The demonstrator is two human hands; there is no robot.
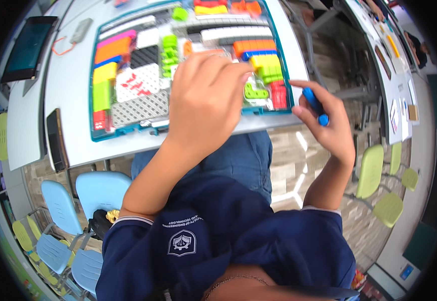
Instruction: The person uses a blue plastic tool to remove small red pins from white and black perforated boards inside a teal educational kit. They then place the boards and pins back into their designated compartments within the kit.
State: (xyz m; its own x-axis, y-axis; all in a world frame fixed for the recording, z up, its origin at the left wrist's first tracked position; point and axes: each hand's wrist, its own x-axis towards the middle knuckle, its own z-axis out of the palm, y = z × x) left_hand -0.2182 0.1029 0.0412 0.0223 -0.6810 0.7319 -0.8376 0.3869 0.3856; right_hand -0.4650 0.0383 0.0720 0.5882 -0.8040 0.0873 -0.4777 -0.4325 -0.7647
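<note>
A teal-rimmed tray (96, 95) of building-kit parts lies on the white table (73, 135) in front of me. My left hand (203, 100) reaches over its middle, back of the hand up and fingers bent. It is slightly blurred, and the fingertips are mostly hidden, so I cannot see whether they hold anything. Beside them are yellow blocks (265, 61) and a lime-green angled piece (256, 91). Off the tray's right edge, my right hand (331, 118) is closed around a blue plastic piece (312, 100) with a rounded end, partly covered by the fingers.
Grey perforated plates (141, 108) and lime-green connectors (169, 50) fill parts of the tray. A phone (57, 140) lies at the table's left edge, with a tablet (30, 47) farther back. Blue chairs (103, 188) stand at left, green chairs (370, 170) at right.
</note>
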